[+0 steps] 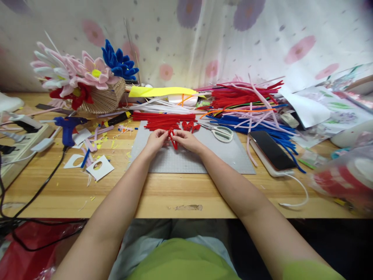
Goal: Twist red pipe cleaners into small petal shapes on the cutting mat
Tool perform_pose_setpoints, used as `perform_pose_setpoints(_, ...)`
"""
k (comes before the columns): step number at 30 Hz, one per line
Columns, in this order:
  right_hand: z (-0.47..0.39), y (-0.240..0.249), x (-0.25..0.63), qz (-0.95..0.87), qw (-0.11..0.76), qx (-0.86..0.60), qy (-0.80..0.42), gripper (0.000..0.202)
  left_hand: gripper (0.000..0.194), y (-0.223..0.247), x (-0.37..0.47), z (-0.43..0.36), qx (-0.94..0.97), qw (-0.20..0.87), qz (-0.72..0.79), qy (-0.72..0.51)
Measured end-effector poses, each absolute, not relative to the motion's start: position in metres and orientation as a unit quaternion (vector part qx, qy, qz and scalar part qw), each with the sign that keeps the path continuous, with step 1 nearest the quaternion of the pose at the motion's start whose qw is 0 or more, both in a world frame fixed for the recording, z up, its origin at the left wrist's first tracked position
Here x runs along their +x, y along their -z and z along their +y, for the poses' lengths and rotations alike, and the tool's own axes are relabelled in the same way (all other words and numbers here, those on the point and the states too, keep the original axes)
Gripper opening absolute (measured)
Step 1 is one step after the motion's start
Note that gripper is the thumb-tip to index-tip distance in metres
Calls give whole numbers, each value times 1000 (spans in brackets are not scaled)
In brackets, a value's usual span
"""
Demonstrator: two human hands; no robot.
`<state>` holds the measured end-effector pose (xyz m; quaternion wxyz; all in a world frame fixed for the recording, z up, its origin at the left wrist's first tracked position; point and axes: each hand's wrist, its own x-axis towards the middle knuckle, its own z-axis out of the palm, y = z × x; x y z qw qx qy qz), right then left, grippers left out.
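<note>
Over the grey cutting mat (180,165), my left hand (157,140) and my right hand (188,140) meet at a bent red pipe cleaner (174,140). The fingertips of both hands pinch it, and part of it hides behind them. It forms a narrow loop pointing down toward me. Just behind my hands lies a row of straight red pipe cleaners (163,118). Small shaped red pieces (190,126) rest beyond my right fingers. To their right are scissors (221,133) with pale handles.
At left stand a blue glue gun (68,128), a power strip (20,155) and fuzzy flowers (96,72). Cut white cards (100,168) and scraps lie nearer. Blue pipe cleaners (262,130), a phone (272,149) on a white power bank and a plastic-wrapped cup (344,175) are at right.
</note>
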<state>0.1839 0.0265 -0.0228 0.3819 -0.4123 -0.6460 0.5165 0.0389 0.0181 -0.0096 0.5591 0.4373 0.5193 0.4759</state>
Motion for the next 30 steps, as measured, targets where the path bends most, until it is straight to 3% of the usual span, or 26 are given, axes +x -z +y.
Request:
perform_pose_setpoints(12, 33, 23, 186, -534, 517, -461, -485, 28, 16, 17, 45, 14, 521, 546, 515, -406)
perform_pose_setpoints(17, 34, 25, 189, -511, 491, -451, -542, 35, 14, 25, 43, 16, 589, 511, 492, -386)
perform_pose_setpoints(21, 32, 24, 189, -503, 480, -454, -556, 39, 16, 29, 38, 16, 677, 396, 495, -374)
perform_pose_setpoints(26, 33, 22, 189, -452, 504, -458, -577, 34, 22, 19, 38, 11, 789, 187, 527, -255)
perform_pose_setpoints(30, 32, 20, 188, -389, 533, -476, -581, 26, 28, 12, 40, 7, 774, 126, 589, -196)
